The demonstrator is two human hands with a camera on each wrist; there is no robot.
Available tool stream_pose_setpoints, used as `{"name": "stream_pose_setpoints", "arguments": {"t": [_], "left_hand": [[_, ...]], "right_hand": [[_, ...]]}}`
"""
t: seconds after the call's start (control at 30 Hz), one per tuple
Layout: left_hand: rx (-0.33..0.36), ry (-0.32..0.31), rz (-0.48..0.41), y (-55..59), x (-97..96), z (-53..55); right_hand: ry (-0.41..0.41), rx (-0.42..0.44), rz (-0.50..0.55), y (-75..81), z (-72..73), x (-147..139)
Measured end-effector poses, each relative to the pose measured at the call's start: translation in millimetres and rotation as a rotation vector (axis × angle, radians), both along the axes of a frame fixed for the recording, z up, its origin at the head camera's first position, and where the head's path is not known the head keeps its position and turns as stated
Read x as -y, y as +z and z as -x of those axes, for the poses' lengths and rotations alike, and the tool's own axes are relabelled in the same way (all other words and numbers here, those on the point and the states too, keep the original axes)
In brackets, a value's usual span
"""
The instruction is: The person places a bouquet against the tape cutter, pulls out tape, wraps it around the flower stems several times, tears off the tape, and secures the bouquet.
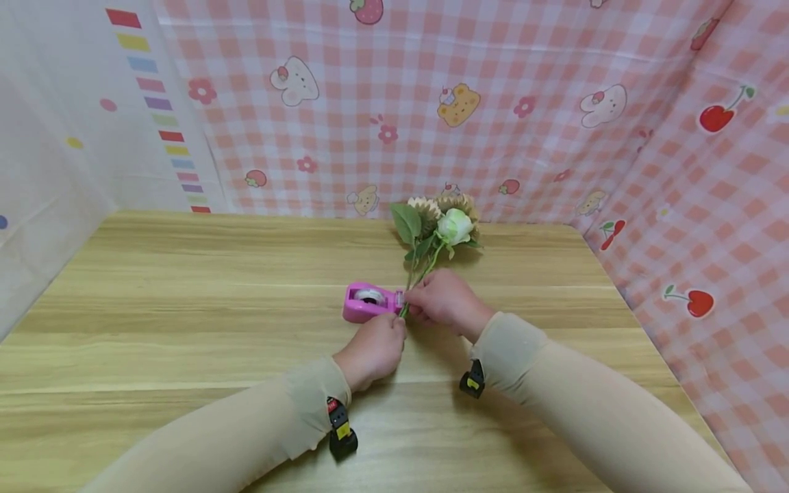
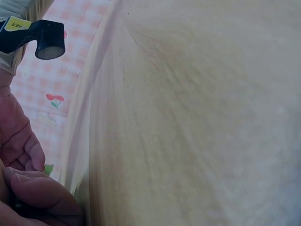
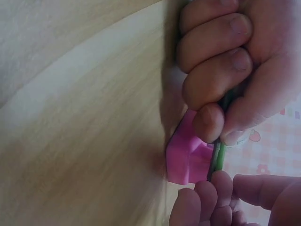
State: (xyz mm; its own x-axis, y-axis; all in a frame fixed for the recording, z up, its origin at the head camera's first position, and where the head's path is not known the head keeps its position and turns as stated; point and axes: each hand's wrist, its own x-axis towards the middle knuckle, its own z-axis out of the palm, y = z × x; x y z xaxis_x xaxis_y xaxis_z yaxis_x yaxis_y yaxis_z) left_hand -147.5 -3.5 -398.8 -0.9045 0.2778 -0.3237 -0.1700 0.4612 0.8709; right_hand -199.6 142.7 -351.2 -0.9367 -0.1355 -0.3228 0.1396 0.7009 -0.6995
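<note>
Flower stems [image 3: 220, 158] in left hand [image 1: 373, 348], blooms [image 1: 455, 226] beyond right hand [image 1: 445, 299] (pink dispenser [image 1: 364, 312] alongside).

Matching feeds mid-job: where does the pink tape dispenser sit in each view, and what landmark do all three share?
Head: the pink tape dispenser is just left of and below centre, left of the flower stems.
Left wrist: not in this picture.
Right wrist: right of and below centre, partly hidden, beside the stems.
Shared landmark: the pink-and-white checked cloth.

Head cam looks down across the table [image 1: 185, 308], wrist cams [image 1: 344, 438] way closer; head and right share the tape dispenser [image 1: 357, 313].
</note>
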Motion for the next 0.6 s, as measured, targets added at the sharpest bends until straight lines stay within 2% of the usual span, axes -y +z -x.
{"name": "stream_pose_setpoints", "arguments": {"t": [0.27, 0.43, 0.6], "left_hand": [[-0.06, -0.014, 0.025, -2.3, -0.6, 1.1], [-0.06, -0.002, 0.035, -2.1, -1.2, 0.9], [-0.054, 0.003, 0.032, -0.6, -3.2, -0.9]], "right_hand": [[0.079, -0.052, -0.219, 6.0, 0.0, 1.5], [0.121, -0.064, -0.268, 9.5, -0.3, -0.6], [0.123, -0.01, -0.24, 9.6, 1.3, -5.6]]}}
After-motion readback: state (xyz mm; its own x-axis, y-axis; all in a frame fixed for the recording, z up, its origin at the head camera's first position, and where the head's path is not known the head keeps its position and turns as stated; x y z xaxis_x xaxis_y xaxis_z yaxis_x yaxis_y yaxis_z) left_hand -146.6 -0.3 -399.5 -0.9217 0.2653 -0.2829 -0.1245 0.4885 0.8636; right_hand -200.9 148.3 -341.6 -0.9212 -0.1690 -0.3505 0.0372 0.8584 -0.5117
